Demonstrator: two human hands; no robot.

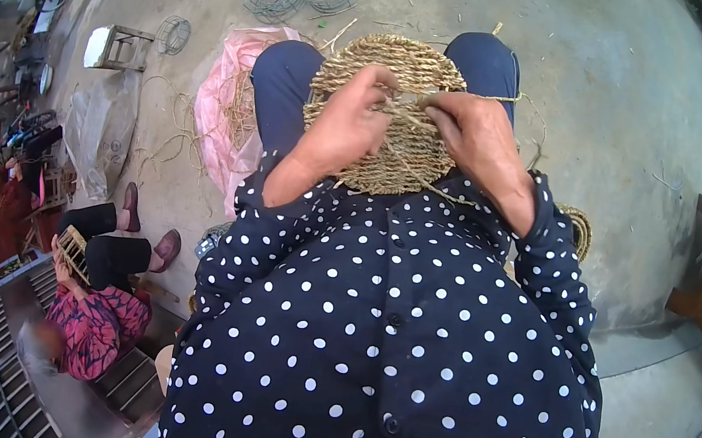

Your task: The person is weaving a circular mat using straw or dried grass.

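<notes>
Straw, pale gold and coarse: rounded woven piece (403,162) at upper centre of frame, lying across lap between blue-trousered knees (484,57). Right hand (481,134) over right part of weave, thumb and forefinger apparently pinching a thin straw strand (407,99) near the middle. Left hand (345,125) over left part, fingers curled inward; blurred there, cannot tell pinch from mere contact. Main risk, as judged: slipping of strand out of the pinch, likely cause a narrow fingertip hold on smooth fibre; result, slack rows. Second: snapping or splitting, from too sharp a tug or a weak spot. Third: snagging. Loose strand (539,113) trailing right of weave, beyond right hand; another straw tail (453,199) at lower edge, near right cuff (541,204). Could catch on sleeve or trousers and drag rows out of line. Fourth: tipping or sliding off lap, from parted knees or a one-sided pull. Lesser: tangling of stray straw (174,135) on floor, left of pink bag (214,99) at left of centre, from any shift of bag.
</notes>
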